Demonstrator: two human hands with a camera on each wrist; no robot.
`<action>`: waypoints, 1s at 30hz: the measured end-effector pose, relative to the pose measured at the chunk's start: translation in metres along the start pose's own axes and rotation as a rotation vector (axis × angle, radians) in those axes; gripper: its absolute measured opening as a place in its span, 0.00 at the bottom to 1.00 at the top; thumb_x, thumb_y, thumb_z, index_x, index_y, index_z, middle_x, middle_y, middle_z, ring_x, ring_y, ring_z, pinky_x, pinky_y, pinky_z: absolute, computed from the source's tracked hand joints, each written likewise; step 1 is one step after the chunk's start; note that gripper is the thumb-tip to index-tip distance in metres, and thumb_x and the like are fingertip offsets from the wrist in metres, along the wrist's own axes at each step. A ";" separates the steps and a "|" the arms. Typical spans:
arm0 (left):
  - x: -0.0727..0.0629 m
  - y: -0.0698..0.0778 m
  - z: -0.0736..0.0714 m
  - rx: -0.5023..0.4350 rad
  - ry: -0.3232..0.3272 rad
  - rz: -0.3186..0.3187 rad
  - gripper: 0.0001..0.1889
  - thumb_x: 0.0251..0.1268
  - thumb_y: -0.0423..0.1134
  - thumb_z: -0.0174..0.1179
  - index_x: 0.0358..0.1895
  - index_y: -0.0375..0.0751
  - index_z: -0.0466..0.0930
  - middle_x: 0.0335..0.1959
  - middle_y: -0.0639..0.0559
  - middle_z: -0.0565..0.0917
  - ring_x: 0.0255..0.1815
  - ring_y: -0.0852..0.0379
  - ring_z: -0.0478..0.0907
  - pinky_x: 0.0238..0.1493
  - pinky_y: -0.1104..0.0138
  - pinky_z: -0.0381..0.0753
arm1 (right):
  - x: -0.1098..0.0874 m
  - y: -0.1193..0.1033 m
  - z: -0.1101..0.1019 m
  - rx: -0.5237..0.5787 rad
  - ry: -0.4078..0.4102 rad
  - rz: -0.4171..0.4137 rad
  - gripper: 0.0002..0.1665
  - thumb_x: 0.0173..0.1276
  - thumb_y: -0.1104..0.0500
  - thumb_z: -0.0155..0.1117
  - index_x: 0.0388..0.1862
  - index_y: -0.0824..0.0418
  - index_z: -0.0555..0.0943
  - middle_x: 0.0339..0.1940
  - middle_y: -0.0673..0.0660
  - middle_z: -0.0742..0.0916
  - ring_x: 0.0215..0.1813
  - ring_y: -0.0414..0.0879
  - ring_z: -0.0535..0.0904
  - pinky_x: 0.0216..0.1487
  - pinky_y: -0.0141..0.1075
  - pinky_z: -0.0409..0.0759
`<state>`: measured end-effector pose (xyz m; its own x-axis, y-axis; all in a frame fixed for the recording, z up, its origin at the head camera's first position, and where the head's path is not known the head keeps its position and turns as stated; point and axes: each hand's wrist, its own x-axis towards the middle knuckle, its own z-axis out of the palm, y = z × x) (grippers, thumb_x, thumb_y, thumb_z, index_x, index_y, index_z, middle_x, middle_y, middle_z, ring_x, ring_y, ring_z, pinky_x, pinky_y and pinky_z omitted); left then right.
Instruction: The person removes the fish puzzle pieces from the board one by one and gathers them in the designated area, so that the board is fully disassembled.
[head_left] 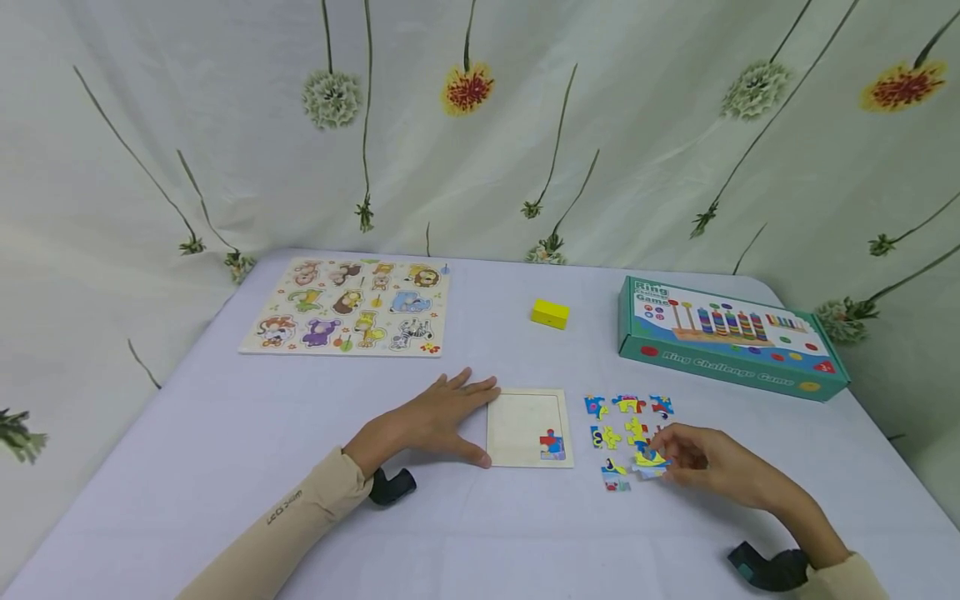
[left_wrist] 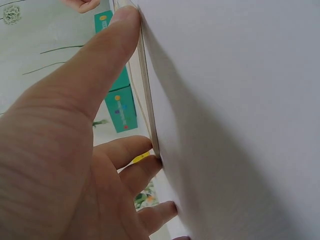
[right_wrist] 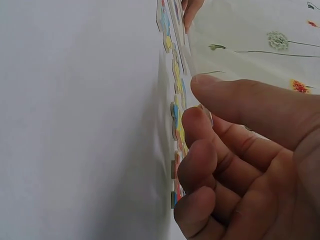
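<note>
In the head view a shallow wooden puzzle tray (head_left: 513, 429) lies in front of me, with a red and blue jigsaw piece (head_left: 552, 444) in its lower right corner. My left hand (head_left: 438, 414) has its fingers spread, thumb and fingertips against the tray's left edge. In the left wrist view the thumb (left_wrist: 107, 60) and fingertips meet that edge. My right hand (head_left: 712, 462) pinches a yellow, blue and white jigsaw piece (head_left: 649, 461) between thumb and fingers. Several loose jigsaw pieces (head_left: 629, 404) lie in rows right of the tray, some partly hidden by the right hand.
A wooden animal puzzle board (head_left: 352, 306) lies at the back left. Toward the back middle sits a yellow block (head_left: 551, 314). A green Ring Challenge Game box (head_left: 731, 337) stands at the back right. Flowered cloth (head_left: 480, 167) hangs behind the white-covered table (head_left: 480, 542).
</note>
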<state>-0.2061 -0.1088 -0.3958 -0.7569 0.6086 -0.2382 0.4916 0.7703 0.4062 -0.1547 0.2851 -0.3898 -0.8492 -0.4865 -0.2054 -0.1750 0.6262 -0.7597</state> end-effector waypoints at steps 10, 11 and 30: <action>-0.001 0.001 -0.001 0.002 -0.002 -0.002 0.52 0.47 0.65 0.68 0.75 0.50 0.55 0.77 0.58 0.52 0.79 0.48 0.37 0.76 0.49 0.38 | 0.001 0.008 0.005 0.016 -0.016 -0.064 0.17 0.62 0.60 0.68 0.48 0.63 0.77 0.30 0.53 0.77 0.30 0.39 0.72 0.27 0.29 0.70; 0.000 0.001 -0.001 0.006 -0.003 -0.005 0.52 0.47 0.65 0.68 0.75 0.51 0.55 0.77 0.59 0.52 0.79 0.48 0.37 0.76 0.49 0.38 | 0.001 0.008 0.005 0.017 -0.016 -0.065 0.17 0.62 0.60 0.68 0.48 0.63 0.77 0.30 0.53 0.77 0.30 0.39 0.72 0.27 0.29 0.70; 0.000 0.000 0.000 0.013 -0.003 0.002 0.53 0.47 0.66 0.67 0.76 0.51 0.54 0.77 0.59 0.51 0.79 0.48 0.37 0.76 0.49 0.38 | 0.002 0.004 0.006 0.020 -0.025 -0.035 0.16 0.62 0.62 0.68 0.48 0.62 0.77 0.30 0.54 0.76 0.30 0.40 0.72 0.28 0.29 0.70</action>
<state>-0.2066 -0.1087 -0.3959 -0.7543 0.6111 -0.2401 0.4990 0.7712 0.3954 -0.1538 0.2834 -0.3967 -0.8299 -0.5233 -0.1934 -0.1944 0.5962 -0.7789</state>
